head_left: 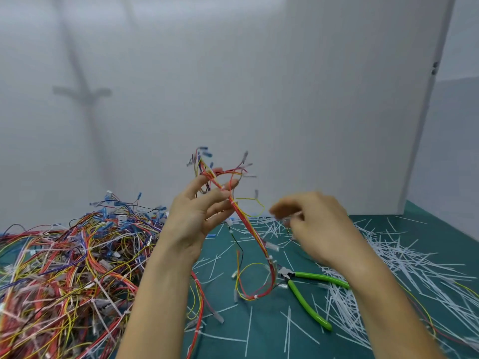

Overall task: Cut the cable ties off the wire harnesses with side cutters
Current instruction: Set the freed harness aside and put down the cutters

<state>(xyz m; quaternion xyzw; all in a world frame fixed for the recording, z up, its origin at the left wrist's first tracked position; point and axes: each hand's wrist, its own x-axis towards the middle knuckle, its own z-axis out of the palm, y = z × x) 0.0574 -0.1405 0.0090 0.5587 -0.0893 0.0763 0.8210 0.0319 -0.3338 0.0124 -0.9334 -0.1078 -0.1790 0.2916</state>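
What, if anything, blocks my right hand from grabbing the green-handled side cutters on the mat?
Likely nothing, so probably yes: the green-handled side cutters lie below the right hand, handles uncovered. The red and yellow wire harness only loops by their head.

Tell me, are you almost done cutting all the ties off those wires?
Partway, it seems. Done: lots of snipped cable ties litter the green mat on the right. In hand: the left hand holds up one wire harness, the blurred right hand is beside it, and the side cutters lie on the mat. Left: a big pile of harnesses on the left, many with white ties on them.
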